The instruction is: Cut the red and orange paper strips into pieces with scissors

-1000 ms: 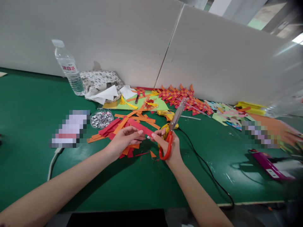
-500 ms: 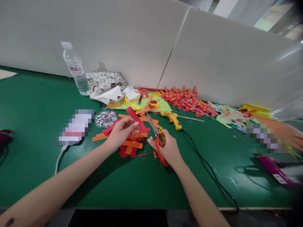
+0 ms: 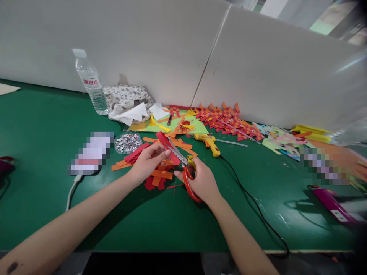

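Note:
Between its thumb and fingers, my left hand pinches a red paper strip that slants up and away. My right hand grips a pair of red-handled scissors, its fingers in the loops. The scissor blades point up-left and lie against the strip; whether they are cutting through it I cannot tell. A small yellow thing shows beside the right fingers, partly hidden. Under both hands is a loose pile of orange strips and red strips.
A yellow glue gun with a black cord lies to the right. Left are a dish of googly eyes, a phone and a water bottle. Woven red-orange paper fish are heaped by the partition. A magenta power strip sits at right.
My right hand has brought the scissors left, and their blades now meet the red strip. My left hand has shifted slightly right, still pinching the strip.

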Available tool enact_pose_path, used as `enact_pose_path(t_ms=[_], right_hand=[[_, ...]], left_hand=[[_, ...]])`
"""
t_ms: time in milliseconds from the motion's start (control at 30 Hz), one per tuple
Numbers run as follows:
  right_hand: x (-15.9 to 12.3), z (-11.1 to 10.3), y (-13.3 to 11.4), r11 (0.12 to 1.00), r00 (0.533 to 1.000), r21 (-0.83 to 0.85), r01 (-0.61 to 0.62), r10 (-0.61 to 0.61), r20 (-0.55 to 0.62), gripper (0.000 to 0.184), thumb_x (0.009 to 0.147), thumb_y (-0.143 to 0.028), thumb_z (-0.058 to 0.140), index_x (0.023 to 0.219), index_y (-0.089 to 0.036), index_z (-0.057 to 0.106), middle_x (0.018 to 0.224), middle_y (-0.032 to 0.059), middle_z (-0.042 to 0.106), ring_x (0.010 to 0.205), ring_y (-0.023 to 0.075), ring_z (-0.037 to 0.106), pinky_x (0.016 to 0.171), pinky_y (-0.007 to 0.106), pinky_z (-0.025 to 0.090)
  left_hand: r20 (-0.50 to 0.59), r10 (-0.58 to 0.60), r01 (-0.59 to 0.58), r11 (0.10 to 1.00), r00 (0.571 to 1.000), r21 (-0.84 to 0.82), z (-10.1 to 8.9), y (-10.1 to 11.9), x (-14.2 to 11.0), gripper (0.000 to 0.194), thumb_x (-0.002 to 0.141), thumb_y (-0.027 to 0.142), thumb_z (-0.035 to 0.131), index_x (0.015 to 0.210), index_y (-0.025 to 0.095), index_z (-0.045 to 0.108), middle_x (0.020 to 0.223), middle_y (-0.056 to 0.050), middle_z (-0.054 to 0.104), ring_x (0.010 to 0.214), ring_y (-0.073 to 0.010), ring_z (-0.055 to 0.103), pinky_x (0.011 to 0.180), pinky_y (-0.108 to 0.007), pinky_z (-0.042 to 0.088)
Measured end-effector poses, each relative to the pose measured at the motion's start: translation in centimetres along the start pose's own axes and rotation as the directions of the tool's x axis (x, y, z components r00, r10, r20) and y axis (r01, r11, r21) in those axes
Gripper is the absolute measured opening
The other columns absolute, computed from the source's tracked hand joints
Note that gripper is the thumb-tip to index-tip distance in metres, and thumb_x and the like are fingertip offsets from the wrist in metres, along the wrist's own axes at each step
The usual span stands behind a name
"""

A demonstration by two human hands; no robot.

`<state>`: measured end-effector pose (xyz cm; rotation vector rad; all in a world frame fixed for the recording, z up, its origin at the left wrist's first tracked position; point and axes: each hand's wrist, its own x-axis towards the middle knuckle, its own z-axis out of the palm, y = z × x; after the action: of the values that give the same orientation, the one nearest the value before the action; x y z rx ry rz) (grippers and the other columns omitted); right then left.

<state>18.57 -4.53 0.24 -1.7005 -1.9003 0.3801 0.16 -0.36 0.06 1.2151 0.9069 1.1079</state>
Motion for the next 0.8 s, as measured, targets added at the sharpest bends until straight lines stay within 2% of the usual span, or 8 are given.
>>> enact_pose_path(t_ms=[400,800], right_hand=[[-0.03,-0.08,-0.18,0.999,0.999,0.045,-0.023,0.022,0.027,0.035,0.067,-0.044,0.065,0.070,-0.023,0.037,0.069,-0.0012,0.053,0.058,0.0138,0.047,0.051,0.025,0.033],[-0.01,0.09,-0.19,1.000,1.000,0.027,0.006,-0.007,0.006,0.036,0.068,-0.046,0.064,0.067,-0.023,0.037,0.060,-0.0042,0.047,0.051,0.0109,0.039,0.048,0.023,0.031]], left_hand=[[-0.011,-0.035,0.035,0.998,0.999,-0.059,0.25,0.13,-0.17,0.020,0.075,0.034,0.066,0.074,0.018,0.056,0.071,0.003,0.057,0.068,-0.0091,0.058,0.059,-0.018,0.046],[-0.012,-0.036,0.035,0.997,0.999,-0.071,0.32,0.19,-0.11,0.022,0.073,0.036,0.068,0.075,0.017,0.055,0.071,0.003,0.057,0.067,-0.0090,0.057,0.059,-0.019,0.047]])
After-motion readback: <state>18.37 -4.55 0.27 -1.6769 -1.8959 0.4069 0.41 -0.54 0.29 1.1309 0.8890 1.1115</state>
